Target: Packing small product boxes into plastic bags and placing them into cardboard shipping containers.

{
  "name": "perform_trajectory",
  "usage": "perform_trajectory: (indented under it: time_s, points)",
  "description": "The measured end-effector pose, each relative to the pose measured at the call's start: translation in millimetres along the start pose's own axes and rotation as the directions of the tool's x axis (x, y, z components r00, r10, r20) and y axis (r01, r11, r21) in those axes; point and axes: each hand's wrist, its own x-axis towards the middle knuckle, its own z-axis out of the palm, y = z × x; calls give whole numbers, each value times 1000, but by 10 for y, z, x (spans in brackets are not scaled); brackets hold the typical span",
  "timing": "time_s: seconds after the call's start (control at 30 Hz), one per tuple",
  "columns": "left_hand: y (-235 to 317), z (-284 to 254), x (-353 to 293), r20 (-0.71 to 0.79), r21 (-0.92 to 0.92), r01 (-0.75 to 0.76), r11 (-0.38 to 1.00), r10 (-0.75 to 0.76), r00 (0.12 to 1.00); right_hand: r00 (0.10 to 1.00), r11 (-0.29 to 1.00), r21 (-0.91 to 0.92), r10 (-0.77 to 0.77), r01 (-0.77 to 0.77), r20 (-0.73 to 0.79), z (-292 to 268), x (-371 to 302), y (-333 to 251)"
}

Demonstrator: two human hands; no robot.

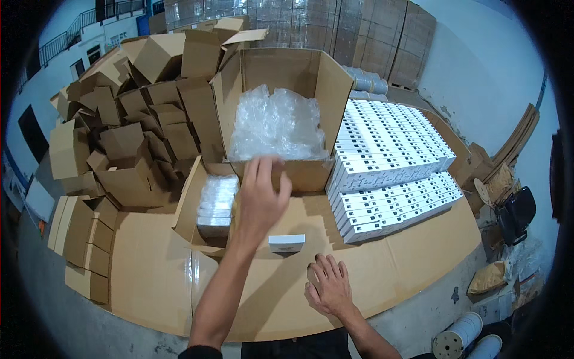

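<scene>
My left hand is raised over the cardboard-covered table, thumb and fingers apart with nothing seen in them. Its slightly blurred fingertips are near the front wall of a large open carton holding a heap of clear plastic bags. My right hand is low over the table, empty, its fingers spread and a little bent. Between the hands, a small white box sits alone on the cardboard. Left of my left wrist, a smaller open carton contains a row of plastic-wrapped boxes.
Stacked rows of white boxes fill the table's right side. Several open brown cartons are piled at the left, with folded cartons at the table's left edge. White spools and a black chair stand on the floor at right.
</scene>
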Motion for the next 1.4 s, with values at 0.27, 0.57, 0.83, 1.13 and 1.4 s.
perform_trajectory:
  time_s: [0.27, 0.57, 0.83, 1.13, 1.4]
  points:
    - [-1021, 923, 1579, 166, 205, -72, 976, 38, 985, 994, 999, -2, -37, 36, -99, 86, 63, 91]
    - [-1528, 1620, 2135, 537, 444, -229, 866, -53, 842, 997, 995, 99, -9, 16, -78, 89, 17, 46]
    - [-1736, 1523, 2252, 413, 234, -365, 901, 248, 876, 998, 992, 116, 53, -49, -28, 21, 16, 18]
    - [-1000, 733, 2543, -76, 41, -135, 990, 138, 988, 998, 998, 65, -18, 22, -66, 97, 86, 127]
    - [-377, 261, 2131, -259, -154, -112, 982, 69, 963, 986, 998, 44, -45, 53, -162, 103, -24, 103]
